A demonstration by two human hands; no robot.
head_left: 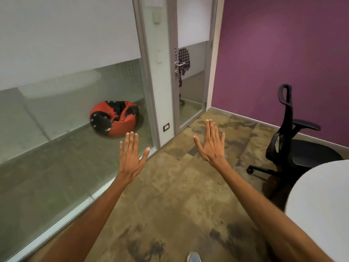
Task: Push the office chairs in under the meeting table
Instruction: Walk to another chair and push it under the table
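Observation:
A black mesh office chair (pixel 289 137) with a headrest and armrests stands at the right, its seat partly under the rounded white meeting table (pixel 319 201) at the lower right. My left hand (pixel 131 156) and my right hand (pixel 211 142) are stretched out in front of me over the floor, palms down, fingers spread, holding nothing. Both hands are well left of the chair and touch nothing.
A glass partition (pixel 56 110) runs along the left, with a red and black beanbag (pixel 115 120) behind it. A glass door (pixel 190 72) stands ahead, and a purple wall (pixel 283 53) at the right. Brown patterned carpet (pixel 170 195) covers the floor.

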